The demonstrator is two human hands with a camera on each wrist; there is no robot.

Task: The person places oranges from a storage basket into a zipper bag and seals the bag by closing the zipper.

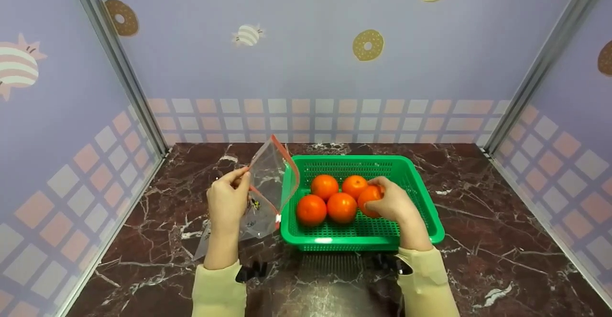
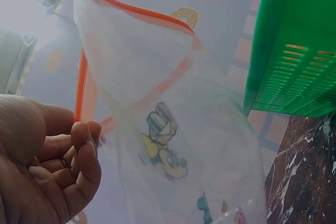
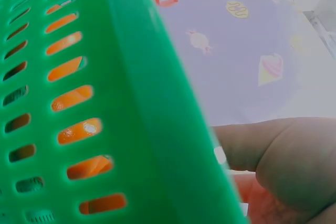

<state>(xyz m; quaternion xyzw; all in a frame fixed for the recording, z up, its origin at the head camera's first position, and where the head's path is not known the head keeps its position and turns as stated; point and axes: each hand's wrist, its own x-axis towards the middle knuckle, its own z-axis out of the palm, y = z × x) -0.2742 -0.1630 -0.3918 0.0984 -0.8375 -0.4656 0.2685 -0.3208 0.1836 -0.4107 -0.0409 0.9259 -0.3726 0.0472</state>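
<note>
Nearest are two pale yellow sleeves [image 1: 220, 290], reaching in over a dark red-brown tabletop [image 1: 502, 245] with white marble-like veins. The left hand [image 1: 226, 200] pinches the red-orange zip edge of a clear plastic zip bag [image 1: 268, 173] between thumb and fingers. The bag's mouth gapes toward the basket, a white slider [image 1: 278, 218] sits at its near corner, and a cartoon mouse print [image 2: 170, 165] shows on its film in the left wrist view. Just right of the bag, its mouth overlapping the left rim in the head view, is a green perforated plastic basket [image 1: 339, 241]. The right hand [image 1: 394, 203] grasps the rightmost orange [image 1: 366, 203], thumb and fingers curled about it, within the basket's walls; whether it is lifted clear of the bottom I cannot tell. Four other oranges [image 1: 342, 208] cluster to its left inside. Beyond rises a lilac wall [image 1: 296, 68] with doughnut and sweet prints above pink-and-white checks.
</note>
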